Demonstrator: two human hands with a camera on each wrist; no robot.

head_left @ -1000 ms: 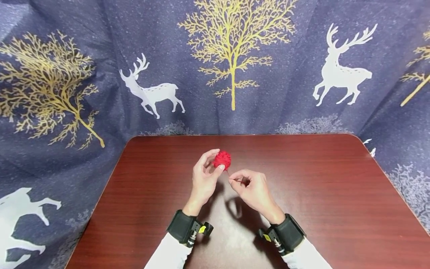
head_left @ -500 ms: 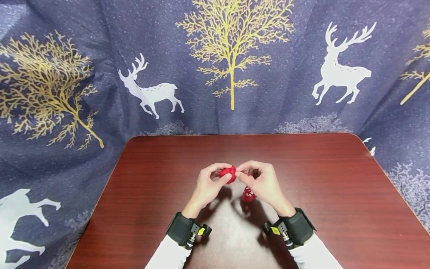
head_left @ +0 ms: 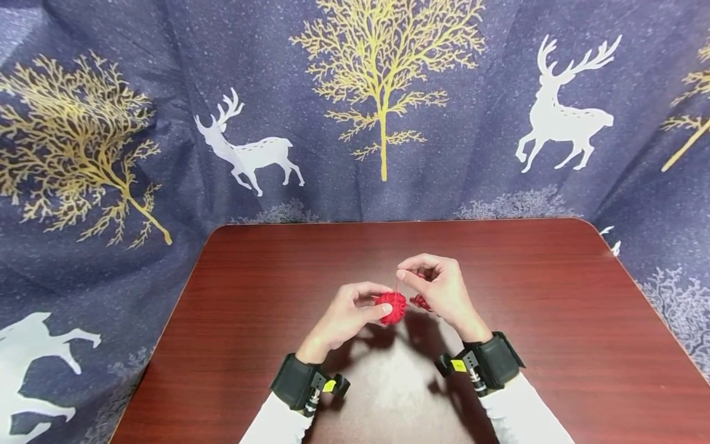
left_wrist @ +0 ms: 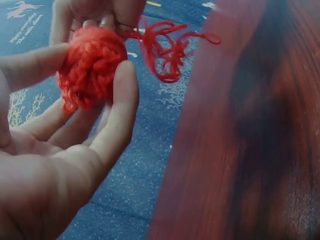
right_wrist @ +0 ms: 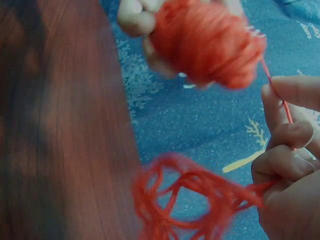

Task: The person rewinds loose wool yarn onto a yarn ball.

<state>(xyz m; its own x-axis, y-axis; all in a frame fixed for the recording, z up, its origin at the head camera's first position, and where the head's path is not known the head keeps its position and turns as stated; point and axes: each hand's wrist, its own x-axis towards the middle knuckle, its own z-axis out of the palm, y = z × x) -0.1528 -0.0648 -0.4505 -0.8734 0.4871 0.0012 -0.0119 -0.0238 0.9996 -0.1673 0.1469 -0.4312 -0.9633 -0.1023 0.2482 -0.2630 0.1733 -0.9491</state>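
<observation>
A small ball of red yarn (head_left: 394, 307) is held between the thumb and fingers of my left hand (head_left: 348, 314). In the left wrist view the yarn ball (left_wrist: 92, 67) looks fuzzy and looped, with the left thumb and fingertips on its sides. My right hand (head_left: 440, 287), to the right and slightly higher, pinches a strand of yarn (right_wrist: 266, 70) that runs taut from the ball. A loose tangle of red yarn (right_wrist: 187, 195) hangs from the curled lower fingers of the right hand, also seen as looped yarn (left_wrist: 167, 52) in the left wrist view.
Both hands are above a reddish-brown wooden table (head_left: 266, 265) with rounded far corners. Behind it hangs a dark blue cloth (head_left: 355, 197) printed with white deer and yellow trees. Black straps (head_left: 297, 380) with small cameras sit on both wrists.
The yarn ball and left hand have moved right and nearer the body. The right hand has also moved right, and its strand now rises from the ball's top.
</observation>
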